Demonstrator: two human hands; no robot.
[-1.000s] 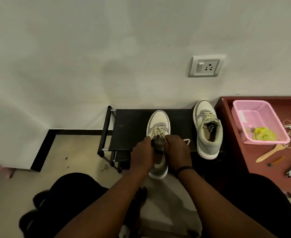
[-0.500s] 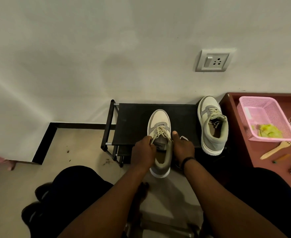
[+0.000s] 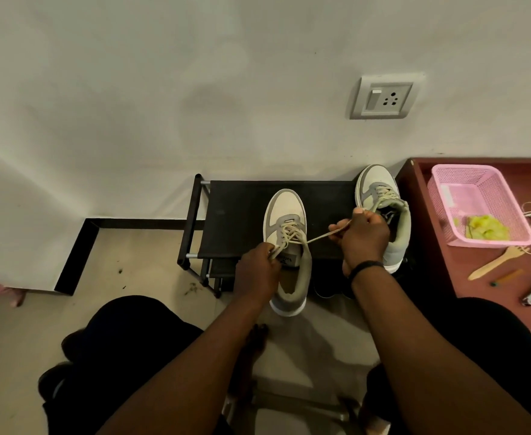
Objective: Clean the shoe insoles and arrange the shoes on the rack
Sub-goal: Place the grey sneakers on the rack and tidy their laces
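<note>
A cream and grey sneaker (image 3: 286,211) lies on the black shoe rack (image 3: 236,215), its heel hanging over the front edge. My left hand (image 3: 257,271) grips the shoe beside its tongue and pinches a lace end there. My right hand (image 3: 363,237) holds the other lace (image 3: 317,237), drawn taut to the right of the shoe. The second matching sneaker (image 3: 389,215) stands at the rack's right end, partly hidden behind my right hand.
A dark red table (image 3: 477,277) at the right carries a pink basket (image 3: 477,189) with a yellow cloth, a wooden spatula (image 3: 496,262), cords and small tools. A wall with a socket (image 3: 385,97) is behind the rack. My knees fill the bottom.
My right hand has left the shoe's side and pulled a lace out to the right. My left hand stays at the tongue. The shoe has barely moved.
</note>
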